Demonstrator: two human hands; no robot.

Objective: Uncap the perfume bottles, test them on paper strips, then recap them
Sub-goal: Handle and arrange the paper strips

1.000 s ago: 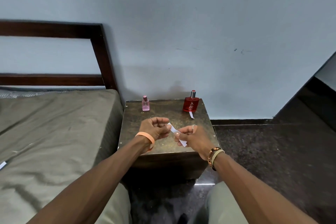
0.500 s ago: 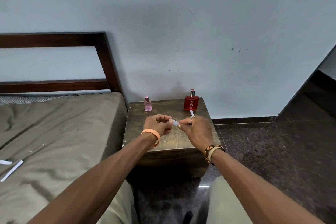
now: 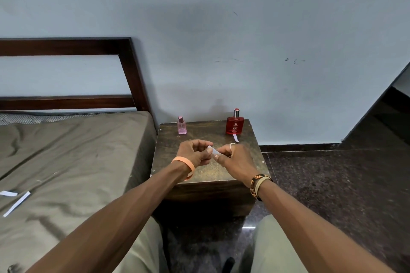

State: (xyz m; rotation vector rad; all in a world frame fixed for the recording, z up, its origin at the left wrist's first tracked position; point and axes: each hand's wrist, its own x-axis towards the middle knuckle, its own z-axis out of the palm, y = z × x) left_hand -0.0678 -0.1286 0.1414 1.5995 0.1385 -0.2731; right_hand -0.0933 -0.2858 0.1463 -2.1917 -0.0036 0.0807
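A small pink perfume bottle (image 3: 182,126) and a larger red perfume bottle (image 3: 235,122) stand capped at the back of a dark wooden bedside table (image 3: 208,175). Above the table's middle, my left hand (image 3: 195,153) and my right hand (image 3: 236,158) both pinch a short white paper strip (image 3: 214,151) between their fingertips. Most of the strip is hidden by my fingers. Another white strip (image 3: 235,138) lies on the table in front of the red bottle.
A bed with an olive sheet (image 3: 73,162) and a dark wooden headboard (image 3: 131,68) is to the left. Two more white strips (image 3: 15,201) lie on the sheet. Dark polished floor (image 3: 332,184) spreads to the right; the wall is right behind the table.
My hands have drawn closer together on the strip, so less of it shows. The view has tilted down slightly, bringing the strips on the bed into view.
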